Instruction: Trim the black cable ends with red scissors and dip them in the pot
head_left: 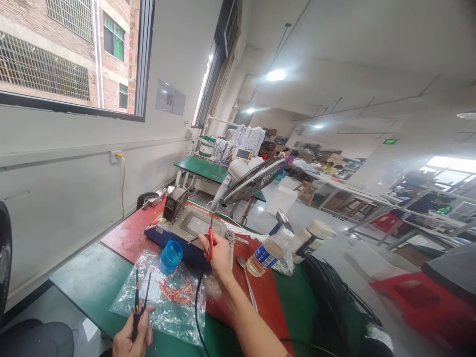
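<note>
right hand (219, 255) holds red-tipped wire (210, 242) over solder pot (193, 227); left hand (134, 334) grips wires (141, 297).

A long workbench (92, 277) with a worn green top carries everything here — a dull red mat (128, 235) covers its middle stretch. On the mat sits a blue-based solder pot with a grey metal tray (186, 230), a small blue plastic cup (171, 255) just beside it. A clear plastic bag strewn with tiny red pieces (171, 297) lies flat on the green part. Further right lie a metal spoon (247, 280), a tipped clear plastic bottle with a blue label (269, 253) and a bundle of black cables (330, 297) — all near each other.
</note>
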Tool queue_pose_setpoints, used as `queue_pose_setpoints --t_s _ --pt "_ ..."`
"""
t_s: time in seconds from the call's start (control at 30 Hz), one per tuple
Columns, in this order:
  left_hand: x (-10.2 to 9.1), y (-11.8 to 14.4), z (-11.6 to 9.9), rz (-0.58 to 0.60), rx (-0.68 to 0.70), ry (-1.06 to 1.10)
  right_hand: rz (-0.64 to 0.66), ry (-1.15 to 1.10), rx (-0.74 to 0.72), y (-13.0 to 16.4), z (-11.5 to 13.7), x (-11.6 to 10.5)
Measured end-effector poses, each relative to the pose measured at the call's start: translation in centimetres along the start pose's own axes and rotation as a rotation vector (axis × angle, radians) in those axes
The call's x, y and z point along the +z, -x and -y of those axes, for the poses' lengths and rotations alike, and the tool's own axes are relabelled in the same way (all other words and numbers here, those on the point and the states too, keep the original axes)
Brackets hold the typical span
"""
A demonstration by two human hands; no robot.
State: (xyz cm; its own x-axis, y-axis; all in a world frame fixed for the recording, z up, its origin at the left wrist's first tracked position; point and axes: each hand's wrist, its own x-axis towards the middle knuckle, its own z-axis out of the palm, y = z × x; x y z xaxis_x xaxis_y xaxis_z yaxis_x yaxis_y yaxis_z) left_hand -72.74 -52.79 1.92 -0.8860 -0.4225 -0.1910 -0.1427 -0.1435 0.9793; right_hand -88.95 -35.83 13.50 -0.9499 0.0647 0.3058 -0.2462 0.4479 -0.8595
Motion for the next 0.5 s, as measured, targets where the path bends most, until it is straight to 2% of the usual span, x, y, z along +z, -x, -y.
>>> queue_pose_setpoints --t_s 0.23,0.37,0.5 --pt "0.0 0.3 -0.6 0.011 0.006 -0.001 -0.154 -0.104 0.082 3.3 -0.2 4.3" --pt "0.0 0.3 -0.5 0.010 0.020 -0.008 -0.154 -0.073 0.099 4.4 -0.4 5.8" --pt "0.0 0.3 -0.6 0.013 0.022 -0.013 -0.131 0.028 0.090 4.9 -0.9 6.3"
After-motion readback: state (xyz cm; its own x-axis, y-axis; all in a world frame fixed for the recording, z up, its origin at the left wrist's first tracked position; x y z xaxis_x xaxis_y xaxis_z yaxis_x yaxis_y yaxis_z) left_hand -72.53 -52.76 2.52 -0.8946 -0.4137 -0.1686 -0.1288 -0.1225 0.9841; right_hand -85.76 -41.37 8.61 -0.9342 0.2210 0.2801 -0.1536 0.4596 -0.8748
